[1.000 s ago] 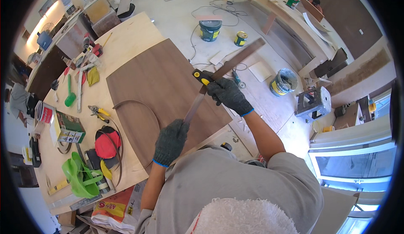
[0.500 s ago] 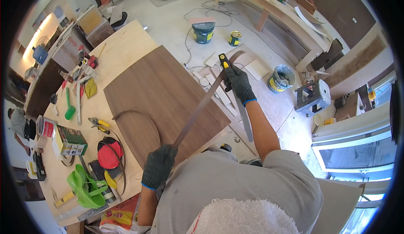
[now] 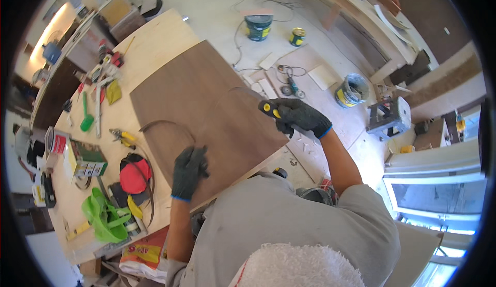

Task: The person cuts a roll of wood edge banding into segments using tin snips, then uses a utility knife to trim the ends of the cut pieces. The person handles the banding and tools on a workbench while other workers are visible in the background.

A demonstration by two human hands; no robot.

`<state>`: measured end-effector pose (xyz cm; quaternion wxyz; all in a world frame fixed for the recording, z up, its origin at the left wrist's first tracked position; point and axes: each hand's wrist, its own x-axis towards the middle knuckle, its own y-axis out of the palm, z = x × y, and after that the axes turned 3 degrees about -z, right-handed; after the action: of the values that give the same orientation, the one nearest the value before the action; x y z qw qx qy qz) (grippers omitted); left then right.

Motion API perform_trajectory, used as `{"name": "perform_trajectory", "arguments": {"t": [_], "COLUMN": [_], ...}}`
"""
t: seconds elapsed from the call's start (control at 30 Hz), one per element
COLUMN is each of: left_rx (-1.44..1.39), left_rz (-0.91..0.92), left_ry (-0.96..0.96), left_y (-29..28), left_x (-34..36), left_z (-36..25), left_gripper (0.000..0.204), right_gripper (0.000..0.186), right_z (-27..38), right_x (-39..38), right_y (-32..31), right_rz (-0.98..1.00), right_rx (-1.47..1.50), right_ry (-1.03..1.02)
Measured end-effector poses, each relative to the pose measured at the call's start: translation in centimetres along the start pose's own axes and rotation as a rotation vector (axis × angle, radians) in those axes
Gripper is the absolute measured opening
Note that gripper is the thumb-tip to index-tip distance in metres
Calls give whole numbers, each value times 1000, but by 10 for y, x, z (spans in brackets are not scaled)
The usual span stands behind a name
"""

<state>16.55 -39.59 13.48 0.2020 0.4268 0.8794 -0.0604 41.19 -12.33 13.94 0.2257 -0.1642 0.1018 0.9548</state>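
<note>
You're working in a cluttered room; the dusty floor (image 3: 217, 8) is stretching beyond the brown panel (image 3: 212, 91), cables trailing loosely. A second workbench (image 3: 369, 24) is standing well beyond the panel, to the right. The pale plywood table (image 3: 160, 42) is running under the panel and out to its left, probably giving it flat backing; the panel is lying with one edge toward you, likely for reach.

A grey step stool (image 3: 390, 116) is standing right of the panel. A dark bucket (image 3: 258, 29) is sitting beyond the panel, an open bucket (image 3: 347, 97) to its right. Left of the panel, a green plastic item (image 3: 101, 217) and a red-and-black cap-like thing (image 3: 135, 176) are lying, presumably parked off the work face. A curved brown strip (image 3: 153, 123) is arching over the panel's left part, probably bowing because it's springy.

Your hands are staying apart. The gloved left hand (image 3: 189, 172) is hanging over the panel's near-left part, fingers partly curled; can't tell if it's pinching anything. The gloved right hand (image 3: 302, 115), by the panel's right edge, is gripping a black-and-yellow tool (image 3: 268, 108), front end pointing leftward over the panel, probably for control. Yellow-handled snips (image 3: 123, 136) are lying just left of the panel, likely for easy pickup.
</note>
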Motion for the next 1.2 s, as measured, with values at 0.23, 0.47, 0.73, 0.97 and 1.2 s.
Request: {"name": "perform_trajectory", "arguments": {"t": [0.23, 0.47, 0.73, 0.97, 1.2], "left_rx": [94, 468, 886, 1153, 1225], "left_rz": [213, 240, -9, 157, 365], "left_ry": [285, 482, 670, 994, 846], "left_y": [55, 55, 53, 32, 5], "left_x": [22, 22, 18, -9, -36], "left_z": [-34, -61, -32, -6, -10], "left_gripper": [29, 23, 13, 20, 26], "right_gripper": [72, 50, 48, 37, 39], "right_z": [28, 69, 43, 14, -13], "right_x": [24, 29, 51, 69, 67], "right_y": [72, 79, 78, 23, -43], "right_rz": [265, 342, -153, -589, -869], "right_rx": [-43, 124, -36, -87, -225], "right_ry": [-118, -49, -78, -145, -77]}}
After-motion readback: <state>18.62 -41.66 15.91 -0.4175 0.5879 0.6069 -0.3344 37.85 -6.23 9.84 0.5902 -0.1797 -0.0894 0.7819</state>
